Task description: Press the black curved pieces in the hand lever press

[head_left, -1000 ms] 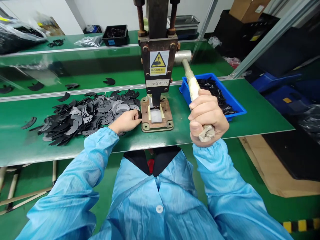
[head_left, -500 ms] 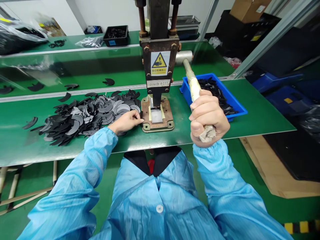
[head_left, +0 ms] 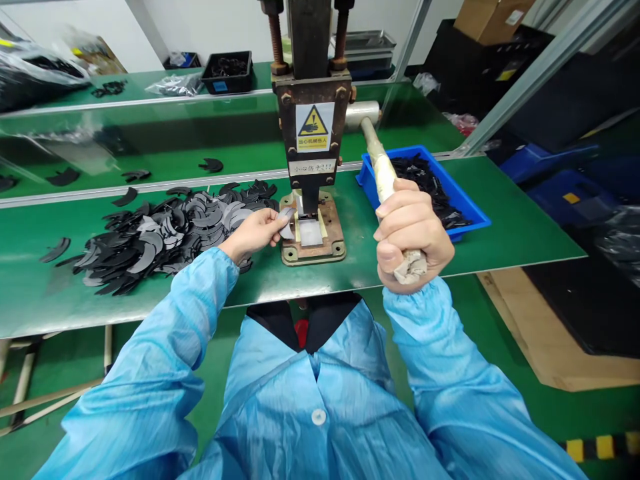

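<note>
Between thumb and fingers, my left hand (head_left: 257, 231) pinches a grey curved plastic piece (head_left: 287, 223) over the left side of the press base (head_left: 329, 252). The hand press (head_left: 320, 93) stands upright with its ram low, just above a pale plate (head_left: 311, 233) on the base. My right hand (head_left: 415, 233) is wrapped around the press lever (head_left: 381, 170), a tape-covered handle slanting down toward me. Left of the press lies a heap of loose curved pieces (head_left: 150, 243), black and grey, close to my left wrist.
Right of the press, a blue bin (head_left: 473, 230) holds many black parts. A black tray (head_left: 227, 83) and a plastic bag (head_left: 177, 85) sit on the rear shelf. Several stray curved pieces lie behind the heap. The green table (head_left: 280, 288) ends close to my body.
My left hand has turned and lifted slightly, bringing the curved piece into view over the press base. My right hand keeps its grip on the lever. The whole view has shifted slightly.
</note>
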### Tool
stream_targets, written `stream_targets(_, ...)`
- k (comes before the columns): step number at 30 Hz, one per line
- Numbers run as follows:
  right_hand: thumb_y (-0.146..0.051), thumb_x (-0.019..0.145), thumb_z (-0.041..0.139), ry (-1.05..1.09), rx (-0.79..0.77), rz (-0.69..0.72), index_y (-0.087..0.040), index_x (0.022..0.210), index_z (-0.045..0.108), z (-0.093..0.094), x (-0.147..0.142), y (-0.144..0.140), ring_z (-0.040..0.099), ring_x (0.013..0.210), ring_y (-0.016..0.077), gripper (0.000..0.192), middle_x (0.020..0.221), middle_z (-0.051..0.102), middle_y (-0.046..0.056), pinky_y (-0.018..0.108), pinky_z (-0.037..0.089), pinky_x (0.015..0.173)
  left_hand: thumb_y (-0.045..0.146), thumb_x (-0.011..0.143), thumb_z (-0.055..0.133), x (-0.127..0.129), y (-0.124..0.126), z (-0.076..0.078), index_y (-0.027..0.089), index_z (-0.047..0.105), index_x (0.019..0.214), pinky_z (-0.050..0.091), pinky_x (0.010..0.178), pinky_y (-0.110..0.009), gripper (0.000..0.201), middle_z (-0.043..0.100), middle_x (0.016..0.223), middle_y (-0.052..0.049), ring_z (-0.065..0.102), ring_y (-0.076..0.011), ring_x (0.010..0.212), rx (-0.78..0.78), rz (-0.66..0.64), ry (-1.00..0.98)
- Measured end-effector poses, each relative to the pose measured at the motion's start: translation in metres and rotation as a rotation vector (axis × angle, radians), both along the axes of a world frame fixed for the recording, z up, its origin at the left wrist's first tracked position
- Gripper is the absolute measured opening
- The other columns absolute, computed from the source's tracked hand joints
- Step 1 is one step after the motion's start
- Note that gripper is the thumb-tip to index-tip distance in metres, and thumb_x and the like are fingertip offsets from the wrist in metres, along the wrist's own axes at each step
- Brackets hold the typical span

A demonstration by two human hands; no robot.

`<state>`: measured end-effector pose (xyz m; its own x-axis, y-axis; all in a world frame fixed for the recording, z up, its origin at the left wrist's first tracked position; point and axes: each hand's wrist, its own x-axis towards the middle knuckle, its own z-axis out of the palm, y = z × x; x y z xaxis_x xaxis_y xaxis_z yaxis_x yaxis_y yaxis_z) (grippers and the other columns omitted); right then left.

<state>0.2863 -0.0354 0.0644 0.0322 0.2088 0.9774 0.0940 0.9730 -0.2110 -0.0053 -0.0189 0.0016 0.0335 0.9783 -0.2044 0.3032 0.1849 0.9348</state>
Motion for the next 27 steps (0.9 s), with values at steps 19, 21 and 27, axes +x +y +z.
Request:
stream_targets(19, -0.052, 0.095, 0.071, 0.032, 0.006, -0.03, -0.028, 0.072, 0.054, -0.001, -0.001, 0.001, 0.074, 0.083, 0.0142, 0.037, 0.065, 0.062, -0.009, 0.051, 0.063, 0.109, 0.032, 0.094, 0.085, 0.047, 0.036, 0.024, 0.019, 0.064, 0.1, 0.041, 0.044, -0.021, 0.025, 0.062, 0.064, 0.005, 0.055, -0.0086, 0.042, -0.085, -0.022, 0.048)
stream_targets(21, -0.052, 0.095, 0.071, 0.021, 0.009, -0.024, -0.027, 0.072, 0.055, -0.001, -0.001, 0.001, 0.074, 0.085, 0.0122, 0.038, 0.065, 0.062, -0.01, 0.048, 0.063, 0.11, 0.031, 0.095, 0.084, 0.05, 0.035, 0.024, 0.019, 0.064, 0.104, 0.041, 0.043, -0.021, 0.025, 0.063, 0.065, 0.005, 0.056, -0.0089, 0.042, -0.101, 0.005, 0.043)
stream_targets(27, -0.051, 0.097, 0.069, 0.029, -0.03, -0.02, -0.027, 0.072, 0.055, -0.001, -0.001, -0.002, 0.073, 0.089, 0.0105, 0.038, 0.067, 0.06, -0.01, 0.046, 0.061, 0.114, 0.036, 0.095, 0.084, 0.05, 0.035, 0.016, 0.02, 0.065, 0.107, 0.042, 0.041, -0.019, 0.027, 0.065, 0.062, 0.004, 0.058, -0.0096, 0.04, -0.167, 0.036, 0.026)
